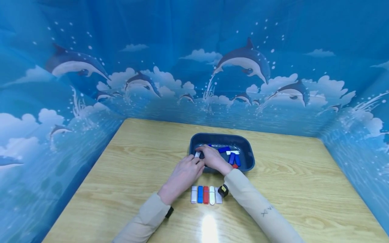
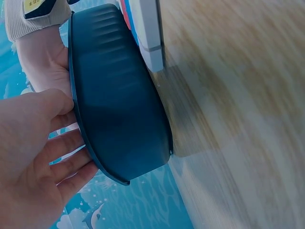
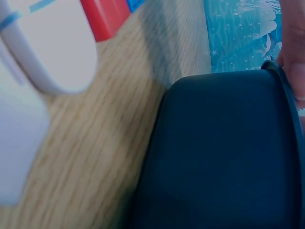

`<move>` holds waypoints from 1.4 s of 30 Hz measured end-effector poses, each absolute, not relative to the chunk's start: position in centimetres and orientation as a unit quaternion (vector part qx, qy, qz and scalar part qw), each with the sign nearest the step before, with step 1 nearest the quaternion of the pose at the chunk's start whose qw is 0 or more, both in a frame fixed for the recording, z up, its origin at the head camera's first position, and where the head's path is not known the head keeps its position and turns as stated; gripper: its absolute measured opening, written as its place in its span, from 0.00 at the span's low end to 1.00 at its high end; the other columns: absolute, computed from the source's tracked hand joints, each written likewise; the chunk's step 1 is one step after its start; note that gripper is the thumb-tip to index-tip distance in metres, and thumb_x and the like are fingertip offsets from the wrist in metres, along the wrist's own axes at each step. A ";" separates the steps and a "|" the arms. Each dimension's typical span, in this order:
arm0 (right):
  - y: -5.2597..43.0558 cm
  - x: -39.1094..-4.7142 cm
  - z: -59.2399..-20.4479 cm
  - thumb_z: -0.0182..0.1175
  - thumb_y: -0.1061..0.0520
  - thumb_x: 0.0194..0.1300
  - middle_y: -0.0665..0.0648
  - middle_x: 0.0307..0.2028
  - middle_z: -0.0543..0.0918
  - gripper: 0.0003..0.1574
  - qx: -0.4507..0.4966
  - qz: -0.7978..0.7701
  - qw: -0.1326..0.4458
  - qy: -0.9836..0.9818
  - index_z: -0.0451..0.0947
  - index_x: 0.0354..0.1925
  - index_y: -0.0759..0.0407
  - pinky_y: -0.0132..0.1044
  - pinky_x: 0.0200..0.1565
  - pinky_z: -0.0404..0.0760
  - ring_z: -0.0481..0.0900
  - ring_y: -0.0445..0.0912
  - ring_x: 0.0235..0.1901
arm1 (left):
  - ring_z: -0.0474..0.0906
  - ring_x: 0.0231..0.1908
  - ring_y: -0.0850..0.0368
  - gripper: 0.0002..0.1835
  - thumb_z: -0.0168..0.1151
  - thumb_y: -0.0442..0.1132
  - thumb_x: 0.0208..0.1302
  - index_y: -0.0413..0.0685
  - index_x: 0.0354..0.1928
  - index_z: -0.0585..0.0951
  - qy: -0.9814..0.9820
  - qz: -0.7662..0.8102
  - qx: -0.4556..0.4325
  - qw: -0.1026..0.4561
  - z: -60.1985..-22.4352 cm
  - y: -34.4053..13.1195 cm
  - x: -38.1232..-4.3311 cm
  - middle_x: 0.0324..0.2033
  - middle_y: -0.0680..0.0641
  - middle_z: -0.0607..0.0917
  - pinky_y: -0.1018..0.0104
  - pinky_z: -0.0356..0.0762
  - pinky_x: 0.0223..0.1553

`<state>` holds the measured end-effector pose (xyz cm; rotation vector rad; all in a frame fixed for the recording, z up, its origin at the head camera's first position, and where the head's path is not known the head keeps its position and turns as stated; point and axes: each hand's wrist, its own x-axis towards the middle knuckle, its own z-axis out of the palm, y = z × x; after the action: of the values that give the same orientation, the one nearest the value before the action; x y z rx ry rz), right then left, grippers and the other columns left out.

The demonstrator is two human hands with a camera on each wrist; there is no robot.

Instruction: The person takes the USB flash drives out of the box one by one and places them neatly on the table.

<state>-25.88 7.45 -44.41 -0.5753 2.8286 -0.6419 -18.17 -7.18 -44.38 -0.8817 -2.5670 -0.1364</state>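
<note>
A dark blue plastic basin [image 1: 250, 158] stands on the table with several USB sticks in it, among them a blue stick [image 1: 224, 149], a white stick [image 1: 232, 153] and a red one [image 1: 235, 166]. My right hand [image 1: 214, 158] reaches over its near left part and pinches a white USB stick [image 1: 197, 154], mostly covered by the fingers. Beside it, my left hand [image 1: 186, 171] lies at the near left rim. The left wrist view shows its thumb [image 2: 59, 102] at the rim and its loosely extended fingers [image 2: 69, 167] passing behind the rim.
In front of the basin several USB sticks lie side by side: white [image 1: 193, 194], blue [image 1: 200, 194], red [image 1: 206, 195], cream [image 1: 211, 195] and a whitish one [image 1: 218, 195] partly under the right wrist's black camera [image 1: 223, 190]. A dolphin-print curtain [image 1: 170, 108] surrounds the wooden table [image 1: 146, 145].
</note>
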 end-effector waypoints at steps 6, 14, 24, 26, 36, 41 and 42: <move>7.4 -26.1 -44.5 0.63 0.68 0.64 0.61 0.56 0.81 0.23 -0.187 -0.214 0.103 0.953 0.82 0.57 0.59 0.56 0.64 0.72 0.76 0.58 0.60 | 0.79 0.41 0.57 0.10 0.61 0.45 0.73 0.52 0.47 0.87 -0.923 -0.045 -0.315 0.214 -44.4 -7.2 -18.2 0.43 0.52 0.88 0.65 0.80 0.46; 7.7 -26.1 -44.4 0.68 0.66 0.59 0.55 0.41 0.83 0.09 -0.164 -0.193 0.115 0.960 0.86 0.40 0.58 0.47 0.52 0.78 0.79 0.50 0.45 | 0.75 0.36 0.59 0.10 0.61 0.46 0.73 0.53 0.48 0.87 -0.926 -0.043 -0.314 0.205 -44.4 -7.1 -18.1 0.40 0.52 0.88 0.67 0.78 0.41; 9.4 -25.7 -43.9 0.66 0.63 0.66 0.49 0.28 0.81 0.06 -0.152 -0.215 0.114 0.958 0.85 0.35 0.52 0.38 0.38 0.74 0.74 0.44 0.29 | 0.74 0.35 0.59 0.11 0.61 0.47 0.73 0.54 0.49 0.87 -0.930 -0.037 -0.309 0.193 -44.4 -7.0 -18.2 0.35 0.54 0.86 0.68 0.77 0.39; 10.0 -25.6 -43.7 0.67 0.61 0.66 0.49 0.28 0.82 0.03 -0.149 -0.226 0.101 0.957 0.86 0.38 0.53 0.38 0.39 0.75 0.76 0.43 0.29 | 0.74 0.35 0.59 0.10 0.60 0.47 0.74 0.54 0.48 0.87 -0.933 -0.039 -0.307 0.184 -44.2 -7.0 -18.2 0.36 0.53 0.86 0.68 0.77 0.40; 13.6 -23.8 -42.4 0.64 0.59 0.70 0.55 0.38 0.85 0.17 -0.120 -0.321 0.057 0.938 0.81 0.57 0.53 0.35 0.28 0.77 0.78 0.43 0.23 | 0.76 0.38 0.58 0.10 0.57 0.47 0.76 0.55 0.45 0.86 -0.939 -0.038 -0.301 0.162 -44.1 -7.0 -18.1 0.39 0.53 0.87 0.67 0.79 0.45; 14.8 -22.4 -41.9 0.66 0.62 0.68 0.56 0.37 0.82 0.17 -0.090 -0.382 0.028 0.919 0.80 0.55 0.56 0.36 0.28 0.84 0.81 0.42 0.25 | 0.78 0.41 0.58 0.11 0.57 0.48 0.76 0.55 0.47 0.86 -0.943 -0.038 -0.294 0.150 -44.1 -6.9 -18.1 0.41 0.53 0.87 0.66 0.80 0.47; 15.0 -22.1 -41.9 0.67 0.62 0.68 0.56 0.37 0.82 0.17 -0.087 -0.394 0.021 0.915 0.79 0.54 0.57 0.37 0.28 0.85 0.81 0.42 0.25 | 0.78 0.41 0.58 0.11 0.57 0.48 0.76 0.55 0.47 0.86 -0.944 -0.039 -0.294 0.149 -44.0 -6.9 -18.1 0.41 0.53 0.87 0.66 0.80 0.47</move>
<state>-22.05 15.04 -41.88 -0.2712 2.8368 -1.2201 -18.12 -6.87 -44.05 -0.8440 -2.7129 -0.1109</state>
